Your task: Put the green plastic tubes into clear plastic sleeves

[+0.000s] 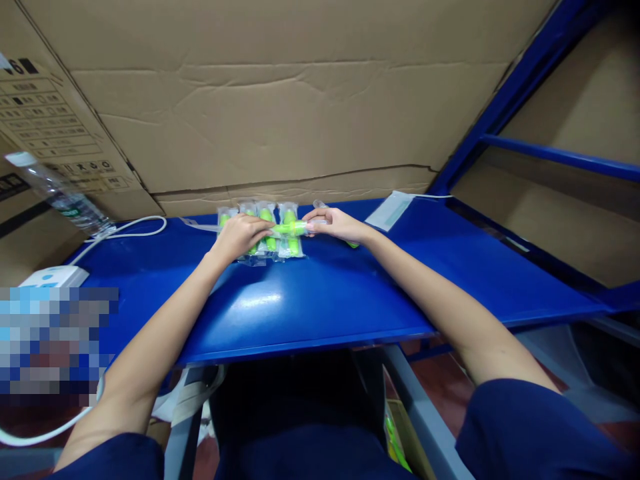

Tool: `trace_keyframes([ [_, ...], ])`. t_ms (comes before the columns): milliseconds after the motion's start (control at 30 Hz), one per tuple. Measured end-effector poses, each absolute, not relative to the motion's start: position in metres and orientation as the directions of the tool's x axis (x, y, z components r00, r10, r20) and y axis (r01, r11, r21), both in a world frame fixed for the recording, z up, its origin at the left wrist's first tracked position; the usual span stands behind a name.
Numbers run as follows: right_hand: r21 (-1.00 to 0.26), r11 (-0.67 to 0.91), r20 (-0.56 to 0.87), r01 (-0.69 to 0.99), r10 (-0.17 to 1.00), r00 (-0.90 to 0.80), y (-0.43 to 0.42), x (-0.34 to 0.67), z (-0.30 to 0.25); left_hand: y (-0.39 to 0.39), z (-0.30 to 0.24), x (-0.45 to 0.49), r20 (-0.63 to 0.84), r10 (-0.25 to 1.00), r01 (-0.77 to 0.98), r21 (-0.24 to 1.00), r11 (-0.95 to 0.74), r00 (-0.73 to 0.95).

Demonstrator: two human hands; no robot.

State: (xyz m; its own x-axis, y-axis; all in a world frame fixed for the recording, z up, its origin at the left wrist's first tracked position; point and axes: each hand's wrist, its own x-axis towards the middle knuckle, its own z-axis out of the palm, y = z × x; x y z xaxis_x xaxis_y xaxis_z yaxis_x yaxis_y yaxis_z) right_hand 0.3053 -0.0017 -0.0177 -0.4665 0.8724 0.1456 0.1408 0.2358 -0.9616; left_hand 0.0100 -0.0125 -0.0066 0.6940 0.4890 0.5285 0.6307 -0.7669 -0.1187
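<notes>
Both my hands reach to the far side of a blue table (320, 300). Between them lies a green item in a clear wrapper (293, 229), held crosswise. My left hand (240, 235) is closed on its left end, and my right hand (333, 223) pinches its right end. Under and behind it sits a row of several clear packets with green pieces inside (263, 223), lined up side by side. Another green piece (353, 245) peeks out below my right wrist.
Cardboard sheets (280, 113) wall the back. A plastic water bottle (60, 197) leans at the left, with a white device (53, 275) and white cable (135, 230). A flat clear packet (390, 210) lies at the back right. A blue frame (550, 155) stands on the right.
</notes>
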Motion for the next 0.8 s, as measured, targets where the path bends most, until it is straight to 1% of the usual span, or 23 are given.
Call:
trace_keyframes([
  [67,-0.943,0.277,0.182,0.183,0.892,-0.414,-0.002,0.302,-0.021,-0.015,-0.006,0.013,0.519,0.495,0.633,-0.121,-0.765,0.697],
  [133,-0.937,0.286,0.193,0.202,0.902,-0.385,-0.003,0.297,-0.024,-0.017,-0.005,0.016,0.507,0.510,0.644,-0.121,-0.756,0.695],
  [233,-0.941,0.289,0.190,0.174,0.881,-0.433,-0.004,0.293,-0.026,-0.020,-0.003,0.018,0.472,0.542,0.661,-0.125,-0.740,0.696],
  [300,-0.924,0.337,0.216,0.181,0.851,-0.479,-0.004,0.292,-0.024,-0.020,-0.002,0.018,0.456,0.559,0.673,-0.130,-0.728,0.692],
  [367,-0.873,0.426,0.266,0.237,0.824,-0.501,-0.005,0.293,-0.022,-0.020,-0.002,0.017,0.448,0.572,0.683,-0.129,-0.719,0.687],
  [433,-0.789,0.520,0.325,0.327,0.805,-0.496,-0.005,0.294,-0.020,-0.019,-0.002,0.016,0.441,0.579,0.686,-0.126,-0.717,0.686],
  [500,-0.727,0.560,0.375,0.397,0.808,-0.454,-0.006,0.293,-0.020,-0.020,-0.002,0.016,0.429,0.585,0.688,-0.127,-0.715,0.688],
  [567,-0.732,0.540,0.394,0.415,0.833,-0.389,-0.006,0.291,-0.022,-0.020,-0.002,0.017,0.417,0.595,0.693,-0.131,-0.709,0.687],
  [667,-0.786,0.498,0.389,0.367,0.859,-0.333,-0.009,0.285,-0.025,-0.022,-0.002,0.019,0.424,0.607,0.708,-0.126,-0.695,0.672],
  [733,-0.804,0.504,0.394,0.317,0.850,-0.351,-0.011,0.282,-0.025,-0.023,-0.002,0.020,0.442,0.606,0.714,-0.124,-0.689,0.661],
  [800,-0.817,0.510,0.385,0.269,0.829,-0.405,-0.015,0.280,-0.023,-0.024,-0.002,0.020,0.465,0.594,0.714,-0.131,-0.688,0.657],
])
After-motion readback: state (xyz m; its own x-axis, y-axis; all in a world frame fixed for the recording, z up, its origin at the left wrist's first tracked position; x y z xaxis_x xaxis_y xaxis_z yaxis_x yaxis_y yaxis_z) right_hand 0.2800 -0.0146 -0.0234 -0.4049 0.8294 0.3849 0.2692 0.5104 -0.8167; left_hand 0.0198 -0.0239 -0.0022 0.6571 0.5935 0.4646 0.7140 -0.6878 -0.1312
